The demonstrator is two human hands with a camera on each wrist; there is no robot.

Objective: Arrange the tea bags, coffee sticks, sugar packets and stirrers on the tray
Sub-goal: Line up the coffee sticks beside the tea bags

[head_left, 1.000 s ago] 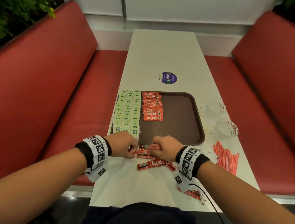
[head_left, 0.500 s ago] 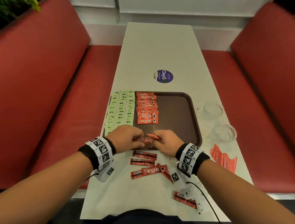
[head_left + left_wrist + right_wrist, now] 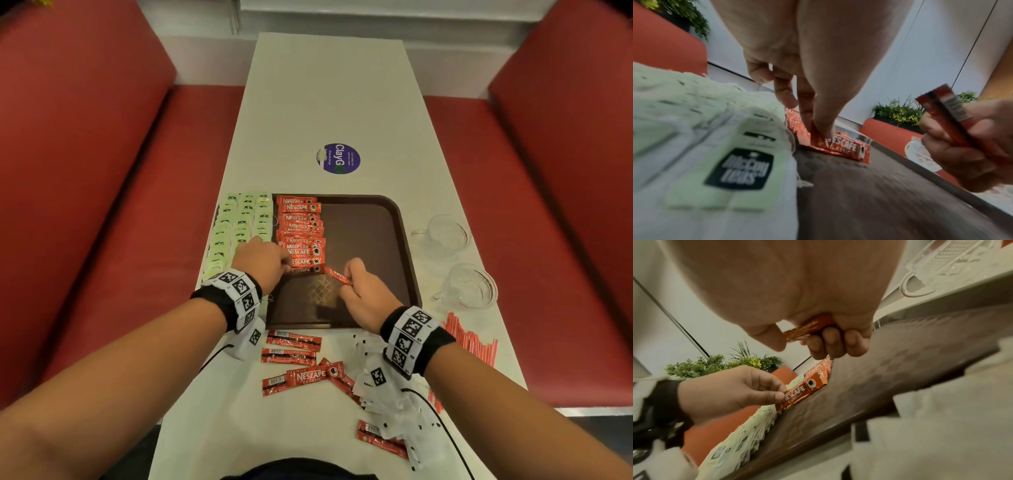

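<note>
A white tabletop (image 3: 329,96) between red booth seats (image 3: 102,205) carries a round purple sticker (image 3: 338,158) and two clear glass cups (image 3: 445,236).

The tray (image 3: 370,240) is dark brown with a faint diamond weave pattern near its middle. On its left part lie pale green tea bags (image 3: 239,226) with dark labels lettered in white, and beside them red coffee sticks (image 3: 301,233) with white lettering and a small black-and-white cup mark. More red coffee sticks (image 3: 291,356) lie on the off-white surface (image 3: 329,85) in front of the tray, next to white sugar packets (image 3: 387,394) with black print. Right of the tray are red stirrers (image 3: 472,346) and clear glass cups (image 3: 445,236). Beyond the tray sits a round purple sticker (image 3: 338,158) with white and green lettering. The wristbands (image 3: 411,342) are black with black-and-white square markers. The benches (image 3: 85,171) are red.
</note>
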